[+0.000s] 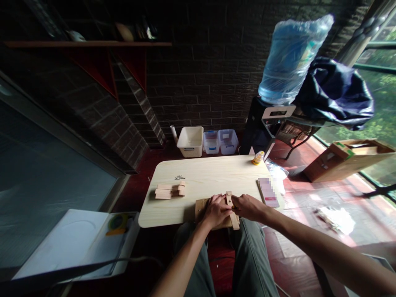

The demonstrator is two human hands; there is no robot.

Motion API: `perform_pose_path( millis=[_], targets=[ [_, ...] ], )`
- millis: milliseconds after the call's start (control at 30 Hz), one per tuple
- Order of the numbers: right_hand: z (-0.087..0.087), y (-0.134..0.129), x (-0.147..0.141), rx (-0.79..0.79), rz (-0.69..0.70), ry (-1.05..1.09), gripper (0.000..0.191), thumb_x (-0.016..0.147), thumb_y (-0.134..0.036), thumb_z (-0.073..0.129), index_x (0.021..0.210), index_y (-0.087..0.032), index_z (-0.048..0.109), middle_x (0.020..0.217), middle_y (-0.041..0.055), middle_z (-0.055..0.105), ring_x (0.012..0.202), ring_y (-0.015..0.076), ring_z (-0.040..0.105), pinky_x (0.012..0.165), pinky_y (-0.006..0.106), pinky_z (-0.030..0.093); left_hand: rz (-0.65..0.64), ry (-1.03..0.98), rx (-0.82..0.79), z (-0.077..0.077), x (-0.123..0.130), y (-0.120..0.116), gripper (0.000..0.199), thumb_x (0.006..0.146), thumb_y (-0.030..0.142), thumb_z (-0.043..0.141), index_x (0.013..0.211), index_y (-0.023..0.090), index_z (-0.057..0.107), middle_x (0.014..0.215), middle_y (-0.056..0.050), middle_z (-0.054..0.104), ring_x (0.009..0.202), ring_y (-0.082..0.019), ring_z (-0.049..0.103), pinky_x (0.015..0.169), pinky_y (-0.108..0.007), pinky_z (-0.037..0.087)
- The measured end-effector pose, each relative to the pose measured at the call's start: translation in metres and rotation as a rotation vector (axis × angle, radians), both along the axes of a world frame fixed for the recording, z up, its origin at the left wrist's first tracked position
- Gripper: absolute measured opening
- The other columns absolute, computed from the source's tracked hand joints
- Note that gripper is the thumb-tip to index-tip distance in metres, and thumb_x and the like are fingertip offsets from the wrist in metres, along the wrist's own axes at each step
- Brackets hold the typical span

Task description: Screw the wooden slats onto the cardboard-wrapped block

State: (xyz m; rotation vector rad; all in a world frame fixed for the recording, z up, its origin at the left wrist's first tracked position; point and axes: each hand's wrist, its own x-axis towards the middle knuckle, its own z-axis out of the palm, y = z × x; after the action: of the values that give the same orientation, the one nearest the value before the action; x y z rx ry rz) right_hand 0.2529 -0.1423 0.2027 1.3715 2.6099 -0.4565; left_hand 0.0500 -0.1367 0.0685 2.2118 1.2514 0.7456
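Observation:
Near the table's front edge lies a brown block (201, 206), partly covered by my hands. A pale wooden strip (234, 221) with dark holes lies across its right part. My left hand (214, 212) rests over the block, its fingertips and thumb holding the wood beside the strip. My right hand (245, 206) is closed at the strip's right side, around something small with a yellowish part that I cannot make out. To the left on the table sit joined pale wooden pieces (170, 191). Several small dark metal parts (180, 177) lie behind them.
The light wooden table (204, 169) carries a phone (268, 192) at right and a yellow-capped bottle (258, 158) at its far right corner. Plastic bins (190, 147) stand behind it. A water dispenser (259, 128) and a cardboard box (328, 167) are to the right.

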Motion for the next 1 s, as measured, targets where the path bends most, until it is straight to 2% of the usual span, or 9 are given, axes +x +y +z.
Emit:
perform_pose_path(
  millis=[167, 300, 600, 800, 1000],
  targets=[
    [0.007, -0.006, 0.001, 0.038, 0.031, 0.004, 0.033, 0.101, -0.033, 0.057, 0.131, -0.02, 0.061, 0.103, 0.0108, 0.081, 0.09, 0.027, 0.079, 0.066, 0.029, 0.046, -0.003, 0.021, 0.015, 0.003, 0.0, -0.004, 0.011, 0.093, 0.033, 0.076, 0.095, 0.035, 0.087, 0.141, -0.006, 0.071, 0.138, -0.032, 0.057, 0.119, -0.06, 0.043],
    [0.013, -0.009, 0.001, 0.07, 0.064, -0.002, 0.033, 0.099, -0.023, 0.054, 0.13, -0.022, 0.063, 0.109, 0.01, 0.079, 0.093, 0.0249, 0.078, 0.068, 0.028, 0.047, 0.036, 0.01, 0.025, 0.001, 0.002, -0.006, 0.01, 0.093, 0.037, 0.077, 0.096, 0.035, 0.086, 0.14, -0.005, 0.072, 0.137, -0.032, 0.056, 0.118, -0.059, 0.045],
    [0.005, -0.008, 0.002, 0.103, 0.082, -0.027, 0.025, 0.106, -0.022, 0.05, 0.125, -0.017, 0.065, 0.103, 0.0107, 0.079, 0.084, 0.0217, 0.077, 0.062, 0.027, 0.045, 0.049, -0.021, 0.01, -0.002, 0.002, -0.003, 0.008, 0.088, 0.037, 0.082, 0.094, 0.034, 0.087, 0.138, -0.006, 0.072, 0.135, -0.032, 0.057, 0.116, -0.057, 0.045],
    [0.005, -0.007, -0.001, 0.113, 0.069, -0.033, 0.024, 0.106, -0.024, 0.053, 0.122, -0.012, 0.065, 0.102, 0.0136, 0.08, 0.083, 0.0245, 0.078, 0.06, 0.029, 0.047, 0.043, -0.014, -0.007, 0.002, 0.004, 0.0, 0.008, 0.085, 0.032, 0.083, 0.092, 0.034, 0.087, 0.135, -0.008, 0.072, 0.131, -0.031, 0.061, 0.117, -0.057, 0.046],
    [0.006, -0.006, -0.002, 0.12, 0.032, -0.027, 0.023, 0.105, -0.029, 0.055, 0.117, -0.012, 0.065, 0.096, 0.015, 0.08, 0.081, 0.0269, 0.079, 0.061, 0.03, 0.049, 0.042, 0.01, -0.011, 0.008, 0.005, -0.001, 0.008, 0.084, 0.034, 0.084, 0.091, 0.033, 0.087, 0.134, -0.009, 0.072, 0.132, -0.033, 0.06, 0.115, -0.056, 0.047]
  ],
)
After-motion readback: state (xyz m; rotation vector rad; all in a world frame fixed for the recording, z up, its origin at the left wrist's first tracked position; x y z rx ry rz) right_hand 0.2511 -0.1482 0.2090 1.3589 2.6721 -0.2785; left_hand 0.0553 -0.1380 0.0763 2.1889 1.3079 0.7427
